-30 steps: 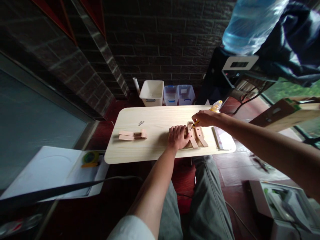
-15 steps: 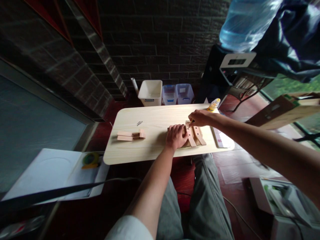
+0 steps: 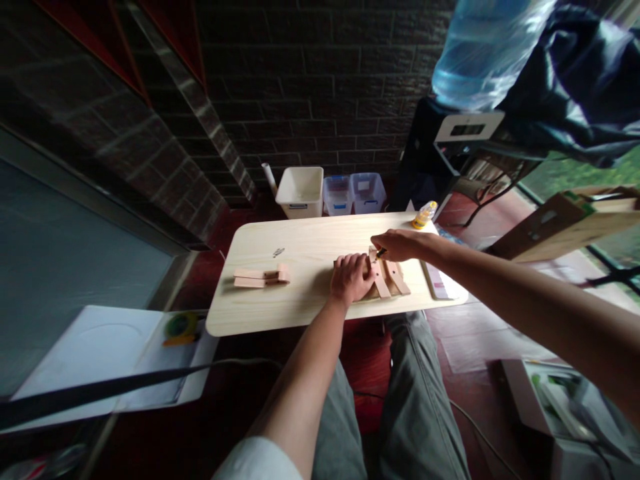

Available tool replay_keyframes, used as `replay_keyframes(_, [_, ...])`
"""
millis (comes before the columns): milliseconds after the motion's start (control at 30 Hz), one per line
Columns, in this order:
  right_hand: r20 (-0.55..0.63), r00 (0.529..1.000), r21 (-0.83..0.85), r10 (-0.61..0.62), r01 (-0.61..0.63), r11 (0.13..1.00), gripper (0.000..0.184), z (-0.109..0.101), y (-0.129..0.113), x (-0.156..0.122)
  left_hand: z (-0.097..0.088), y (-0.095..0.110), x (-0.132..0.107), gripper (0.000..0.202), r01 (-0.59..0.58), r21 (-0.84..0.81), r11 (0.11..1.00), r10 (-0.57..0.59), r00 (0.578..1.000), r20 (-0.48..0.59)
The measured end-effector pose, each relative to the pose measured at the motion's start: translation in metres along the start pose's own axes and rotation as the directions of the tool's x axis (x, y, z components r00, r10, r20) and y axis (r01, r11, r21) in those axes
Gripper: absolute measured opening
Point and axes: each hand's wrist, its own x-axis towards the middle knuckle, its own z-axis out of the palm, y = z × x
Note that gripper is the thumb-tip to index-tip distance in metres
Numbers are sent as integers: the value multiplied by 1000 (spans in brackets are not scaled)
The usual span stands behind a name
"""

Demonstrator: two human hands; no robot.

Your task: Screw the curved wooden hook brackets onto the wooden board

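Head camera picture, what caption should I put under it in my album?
The left hand rests on wooden pieces while the right hand holds a small tool at a pale table.

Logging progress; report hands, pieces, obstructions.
Left hand resting on wooden pieces. Right hand holding small tool at their far end. Bottle beyond, out of the way.

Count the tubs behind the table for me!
3: a cream tub on the left, a bluish tub in the middle, another bluish tub on the right. Others could be hidden.
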Motion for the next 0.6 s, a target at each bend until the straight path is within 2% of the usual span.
replay_keyframes(300, [35, 999, -7, -2, 2, 1000, 37, -10, -10, 1, -4, 0, 1, 71, -6, -5, 1000, 6, 1000, 24])
replay_keyframes(600, [89, 996, -4, 10, -10, 1000, 38, -16, -14, 6, -8, 1, 0, 76, -18, -11, 1000, 19, 1000, 25])
